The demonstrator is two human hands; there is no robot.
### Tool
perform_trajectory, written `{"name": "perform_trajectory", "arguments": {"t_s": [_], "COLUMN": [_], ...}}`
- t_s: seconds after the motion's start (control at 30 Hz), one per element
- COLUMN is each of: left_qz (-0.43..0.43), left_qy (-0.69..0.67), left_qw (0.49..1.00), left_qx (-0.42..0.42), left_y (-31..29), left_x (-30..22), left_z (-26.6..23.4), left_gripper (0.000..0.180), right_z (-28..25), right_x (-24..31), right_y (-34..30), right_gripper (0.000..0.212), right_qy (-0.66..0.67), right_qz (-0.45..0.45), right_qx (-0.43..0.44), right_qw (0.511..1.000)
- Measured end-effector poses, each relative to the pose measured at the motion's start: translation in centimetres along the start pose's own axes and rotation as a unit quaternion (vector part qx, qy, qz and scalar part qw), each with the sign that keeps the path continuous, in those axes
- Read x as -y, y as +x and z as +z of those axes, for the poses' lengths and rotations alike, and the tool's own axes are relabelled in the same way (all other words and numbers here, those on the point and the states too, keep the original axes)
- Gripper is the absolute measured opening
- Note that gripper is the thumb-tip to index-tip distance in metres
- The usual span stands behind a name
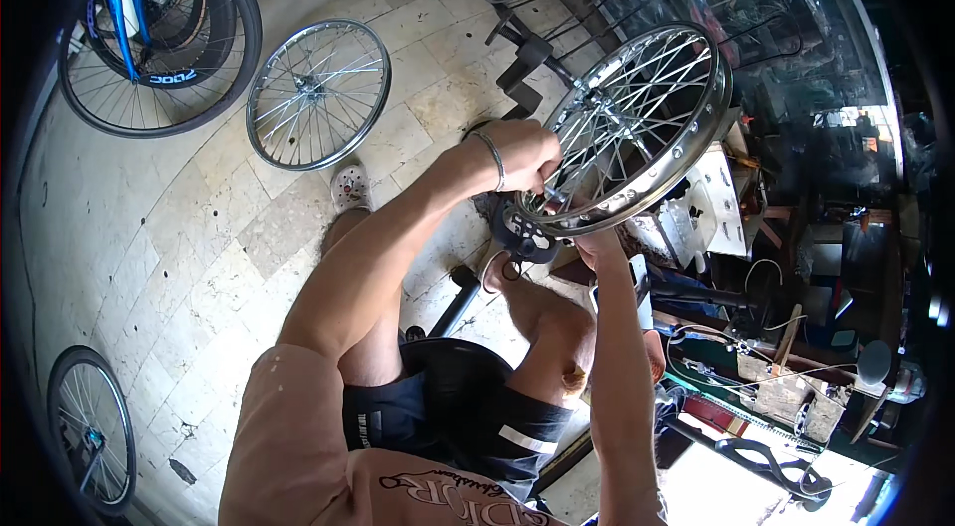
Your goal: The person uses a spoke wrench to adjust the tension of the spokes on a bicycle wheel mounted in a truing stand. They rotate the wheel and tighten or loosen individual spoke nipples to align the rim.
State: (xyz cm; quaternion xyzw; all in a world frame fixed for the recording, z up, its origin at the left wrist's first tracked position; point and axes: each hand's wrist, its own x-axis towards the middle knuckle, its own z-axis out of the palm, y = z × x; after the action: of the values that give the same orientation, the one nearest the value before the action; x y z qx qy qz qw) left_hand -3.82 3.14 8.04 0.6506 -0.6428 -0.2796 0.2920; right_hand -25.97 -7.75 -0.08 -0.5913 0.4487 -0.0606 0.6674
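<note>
A bare spoked bicycle wheel [652,173] with a shiny silver rim stands tilted in front of me, right of centre, at a black metal stand [524,63]. My left hand [522,153], with a bracelet at its wrist, is closed beside the spokes at the rim's near left. What its fingertips pinch is too small to make out. Lower down, my right hand [597,245] is closed around the near part of the rim, partly hidden behind it. Just below my left hand sits a black ring-shaped part [524,235].
Another silver wheel [318,96] lies on the tiled floor, near a blue bicycle frame [124,13] with black-tyred wheels. A tyred wheel [92,429] is at the lower left. On the right is a cluttered bench [796,397] with tools and cables. A black stool [453,377] is beneath me.
</note>
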Motion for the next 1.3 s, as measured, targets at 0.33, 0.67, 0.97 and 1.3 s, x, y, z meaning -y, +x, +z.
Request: {"name": "perform_trajectory", "arguments": {"t_s": [0.33,0.67,0.97,1.3], "left_qz": [-0.083,0.004,0.006,0.015], "left_qy": [0.041,-0.065,-0.135,-0.228], "left_qw": [0.994,0.992,0.977,0.956], "left_qx": [0.057,0.108,0.168,0.187], "left_y": [1.3,3.3,4.4,4.7], "left_x": [6.1,7.0,8.1,9.2], "left_z": [2.6,6.0,6.7,8.0], "left_gripper": [0.016,0.014,0.018,0.020], "right_z": [1.9,0.2,0.3,-0.3], "right_x": [-1.1,-0.9,0.9,1.0], "right_y": [2.3,1.4,0.4,0.8], "right_gripper": [0.026,0.020,0.019,0.017], "right_qy": [0.070,0.024,0.094,0.066], "right_qz": [0.025,0.007,0.049,0.069], "right_qx": [0.009,0.057,0.057,0.031], "right_qw": [0.997,0.998,0.993,0.995]}}
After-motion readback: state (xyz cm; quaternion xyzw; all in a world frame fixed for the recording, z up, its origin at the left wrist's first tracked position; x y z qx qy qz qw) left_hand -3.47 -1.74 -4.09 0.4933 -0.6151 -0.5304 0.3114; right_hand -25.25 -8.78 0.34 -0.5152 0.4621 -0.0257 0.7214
